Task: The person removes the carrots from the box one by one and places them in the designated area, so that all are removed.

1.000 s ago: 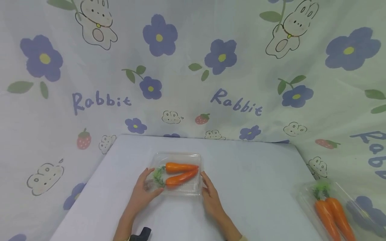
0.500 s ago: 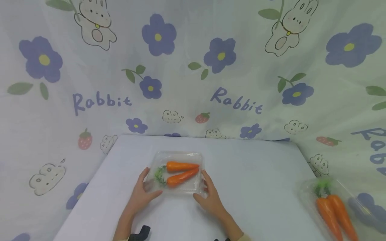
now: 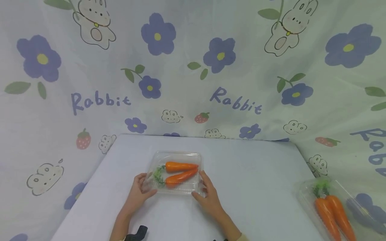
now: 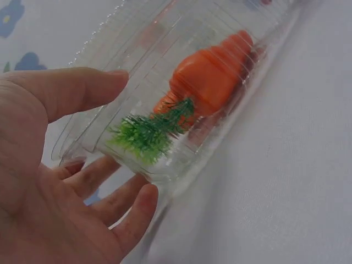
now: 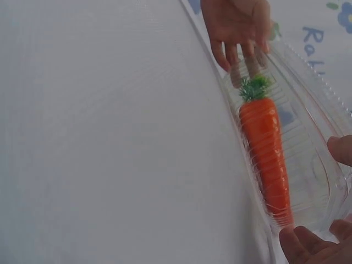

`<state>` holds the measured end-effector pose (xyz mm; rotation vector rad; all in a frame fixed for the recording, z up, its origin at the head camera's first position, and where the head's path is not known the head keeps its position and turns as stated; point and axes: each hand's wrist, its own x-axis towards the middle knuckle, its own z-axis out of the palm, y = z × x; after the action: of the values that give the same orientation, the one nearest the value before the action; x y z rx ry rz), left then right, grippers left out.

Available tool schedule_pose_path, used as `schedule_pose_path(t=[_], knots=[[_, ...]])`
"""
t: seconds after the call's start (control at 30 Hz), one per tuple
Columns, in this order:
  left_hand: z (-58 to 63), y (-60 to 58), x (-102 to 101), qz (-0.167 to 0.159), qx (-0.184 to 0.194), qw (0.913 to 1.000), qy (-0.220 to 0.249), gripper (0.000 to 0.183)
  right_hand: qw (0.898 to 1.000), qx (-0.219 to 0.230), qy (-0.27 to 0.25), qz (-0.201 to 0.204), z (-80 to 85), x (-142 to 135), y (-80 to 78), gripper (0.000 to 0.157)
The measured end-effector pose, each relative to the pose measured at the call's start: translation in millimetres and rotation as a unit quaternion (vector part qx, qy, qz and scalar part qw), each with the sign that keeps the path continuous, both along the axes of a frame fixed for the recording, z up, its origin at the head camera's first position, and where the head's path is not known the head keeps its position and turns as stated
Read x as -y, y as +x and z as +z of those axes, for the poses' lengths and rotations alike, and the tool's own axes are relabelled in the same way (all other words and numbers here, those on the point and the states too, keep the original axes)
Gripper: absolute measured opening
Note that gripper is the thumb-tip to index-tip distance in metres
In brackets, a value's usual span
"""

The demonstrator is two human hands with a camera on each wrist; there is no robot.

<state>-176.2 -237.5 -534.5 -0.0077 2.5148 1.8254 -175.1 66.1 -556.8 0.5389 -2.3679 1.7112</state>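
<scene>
A clear plastic clamshell container (image 3: 179, 191) lies on the white table with two orange carrots (image 3: 181, 166) inside, their green tops toward the left. At its left end is my left hand (image 3: 136, 194); in the left wrist view the fingers (image 4: 135, 212) meet the end wall, loosely bent, and the thumb stretches over the rim. My right hand (image 3: 211, 197) holds the container's right end, thumb at the near corner and fingers along the side. In the right wrist view only the fingertips (image 5: 294, 242) and thumb of that hand show; the rest is out of frame.
Another clear container (image 3: 304, 201) with two carrots (image 3: 327, 214) sits at the far right, past the table's right edge. A white cloth backdrop (image 3: 187, 73) printed with flowers, rabbits and strawberries rises behind and beside the white table (image 3: 256, 187).
My right thumb has shifted from the container's right side to its near corner. My left hand has drawn slightly leftward, its fingers more bent. The container has stayed nearly in place.
</scene>
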Motion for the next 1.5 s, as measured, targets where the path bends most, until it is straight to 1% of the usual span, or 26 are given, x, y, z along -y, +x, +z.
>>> schedule_pose_path(t=[0.13,0.27,0.4,0.57,0.77,0.8,0.9,1.0,1.03,1.2,1.27,1.33,1.5], knots=[[-1.1,0.2,3,-0.005,-0.004,0.9999,0.012,0.07,1.0,-0.016,-0.008,-0.003,17.1,1,5.6,0.074],[-1.3,1.6,7,-0.013,0.018,0.9991,0.035,0.06,1.0,-0.009,-0.017,0.004,35.4,0,12.3,0.071],[-0.5,3.1,8,-0.02,0.038,0.9975,0.056,0.052,1.0,0.007,-0.021,0.01,40.4,-1,14.0,0.07],[2.3,4.8,8,-0.029,0.039,0.9971,0.058,0.044,1.0,0.008,-0.027,0.013,40.2,-1,13.6,0.071],[1.9,3.8,7,-0.033,0.045,0.9978,0.036,0.035,1.0,0.003,-0.022,0.009,41.8,-1,15.0,0.071],[1.7,3.7,8,-0.033,0.047,0.9978,0.032,0.034,1.0,0.0,-0.023,0.008,39.9,-1,14.5,0.071],[0.7,3.4,8,-0.029,0.054,0.9978,0.023,0.031,1.0,-0.005,-0.013,0.005,23.1,-2,8.1,0.073],[1.4,3.4,8,-0.027,0.061,0.9977,0.014,0.029,1.0,-0.009,0.015,-0.001,7.0,-3,1.8,0.076],[1.7,2.8,8,-0.025,0.064,0.9976,0.011,0.028,0.999,-0.009,0.031,-0.002,4.2,-3,0.1,0.077],[4.7,1.1,6,-0.019,0.084,0.9963,0.001,0.025,0.993,-0.036,0.114,-0.016,10.2,-6,0.9,0.077],[5.4,0.8,5,-0.017,0.084,0.9964,-0.001,0.024,0.989,-0.049,0.139,-0.021,12.8,-6,1.0,0.076],[6.0,1.1,5,-0.016,0.084,0.9963,0.002,0.023,0.987,-0.054,0.15,-0.02,14.9,-7,1.4,0.075],[6.6,2.1,4,-0.011,0.079,0.9968,0.005,0.02,0.986,-0.052,0.156,-0.014,14.6,-8,0.6,0.073]])
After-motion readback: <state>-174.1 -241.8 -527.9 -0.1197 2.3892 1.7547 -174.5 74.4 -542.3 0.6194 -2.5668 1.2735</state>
